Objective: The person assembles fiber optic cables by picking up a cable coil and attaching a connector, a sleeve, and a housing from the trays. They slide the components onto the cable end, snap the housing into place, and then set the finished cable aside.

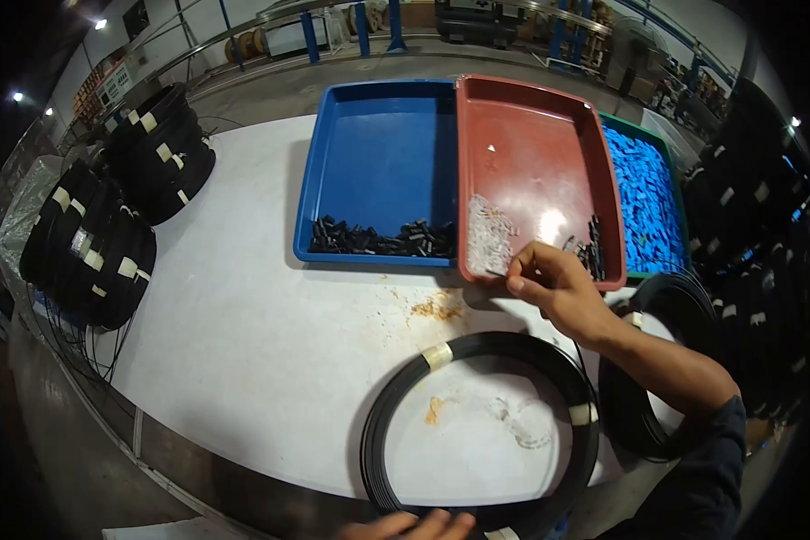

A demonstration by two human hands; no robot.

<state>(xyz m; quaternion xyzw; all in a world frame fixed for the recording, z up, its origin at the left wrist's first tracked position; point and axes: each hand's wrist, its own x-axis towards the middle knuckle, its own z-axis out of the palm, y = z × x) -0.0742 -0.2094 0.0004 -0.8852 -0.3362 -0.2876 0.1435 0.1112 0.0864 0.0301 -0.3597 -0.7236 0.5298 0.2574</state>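
My right hand (556,286) is closed in a pinch at the front edge of the red tray (535,135). Between thumb and forefinger is the end of a black cable (494,273), its dark tip pointing left at small clear pieces (488,232) in the tray. A strand runs down from this hand toward a coil of black cable (376,423), bound with pale tape, lying on the white table (243,333). My left hand (409,525) shows only partly at the bottom edge, fingers stretched out against the coil's near side.
Black short pieces (382,241) lie in a blue tray (378,117). A green tray (680,202) with many blue pieces (639,193) stands at the right. Another coil (621,405) lies under my right forearm. Stacked coils (90,247) stand at the left; yellowish crumbs (436,308) dot the table.
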